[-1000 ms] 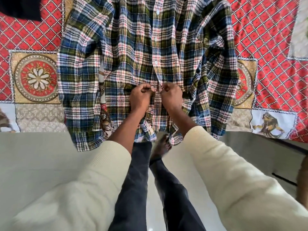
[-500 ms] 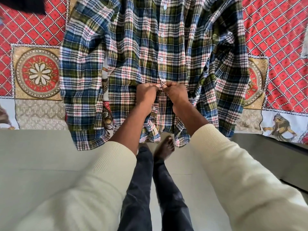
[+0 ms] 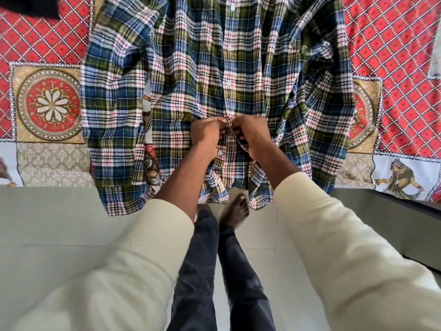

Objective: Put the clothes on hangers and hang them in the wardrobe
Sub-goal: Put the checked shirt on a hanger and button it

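Observation:
A blue, green and white plaid shirt point(image 3: 191, 68) lies spread face up on the bed, its hem hanging over the near edge. White buttons run down its front placket. My left hand point(image 3: 206, 132) and my right hand point(image 3: 250, 131) meet at the placket low on the shirt, each pinching one edge of the fabric. Fingertips of both hands are curled into the cloth around a button spot. No hanger and no wardrobe are in view.
A red patterned bedspread point(image 3: 393, 44) covers the bed, with a round medallion print point(image 3: 49, 105) at the left. A dark garment point(image 3: 28, 5) shows at the top left corner. Pale floor point(image 3: 59, 223) lies below the bed edge, with my legs and a bare foot point(image 3: 235, 211).
Both hands stay together on the placket, shifting slightly lower along the shirt front. The view has drifted a little, so the shirt sits higher in frame.

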Demonstrator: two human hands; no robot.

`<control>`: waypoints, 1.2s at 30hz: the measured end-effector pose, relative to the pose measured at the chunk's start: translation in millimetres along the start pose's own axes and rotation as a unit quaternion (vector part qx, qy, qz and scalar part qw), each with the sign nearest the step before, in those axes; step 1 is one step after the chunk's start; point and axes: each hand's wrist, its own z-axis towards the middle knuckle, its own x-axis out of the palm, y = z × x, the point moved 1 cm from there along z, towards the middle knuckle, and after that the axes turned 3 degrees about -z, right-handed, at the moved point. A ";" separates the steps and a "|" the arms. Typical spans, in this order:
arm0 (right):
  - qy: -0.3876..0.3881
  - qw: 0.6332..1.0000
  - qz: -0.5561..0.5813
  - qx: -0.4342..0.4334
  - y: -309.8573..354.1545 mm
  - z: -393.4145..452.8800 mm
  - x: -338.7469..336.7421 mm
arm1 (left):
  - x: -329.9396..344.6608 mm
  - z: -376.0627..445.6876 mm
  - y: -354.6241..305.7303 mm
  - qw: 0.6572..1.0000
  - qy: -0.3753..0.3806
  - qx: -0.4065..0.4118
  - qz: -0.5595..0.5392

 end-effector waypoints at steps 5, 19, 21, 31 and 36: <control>0.006 0.997 -0.020 -0.072 -5.4 -0.7 5.7 | -5.7 3.2 -0.8 1.000 0.023 -0.016 -0.014; -0.002 0.983 -0.081 -0.167 -23.5 10.9 9.9 | -1.2 11.6 -11.3 0.996 0.008 0.012 0.088; 0.010 0.984 -0.072 -0.161 -21.7 7.3 7.1 | 0.0 11.1 -12.3 0.995 0.003 0.023 0.097; -0.033 0.963 -0.155 -0.219 -22.9 3.8 10.9 | 6.5 -13.7 20.7 0.951 -0.087 0.246 0.167; -0.022 0.960 -0.200 -0.197 -13.7 5.4 8.7 | -0.3 -3.4 25.9 0.975 -0.028 0.214 0.060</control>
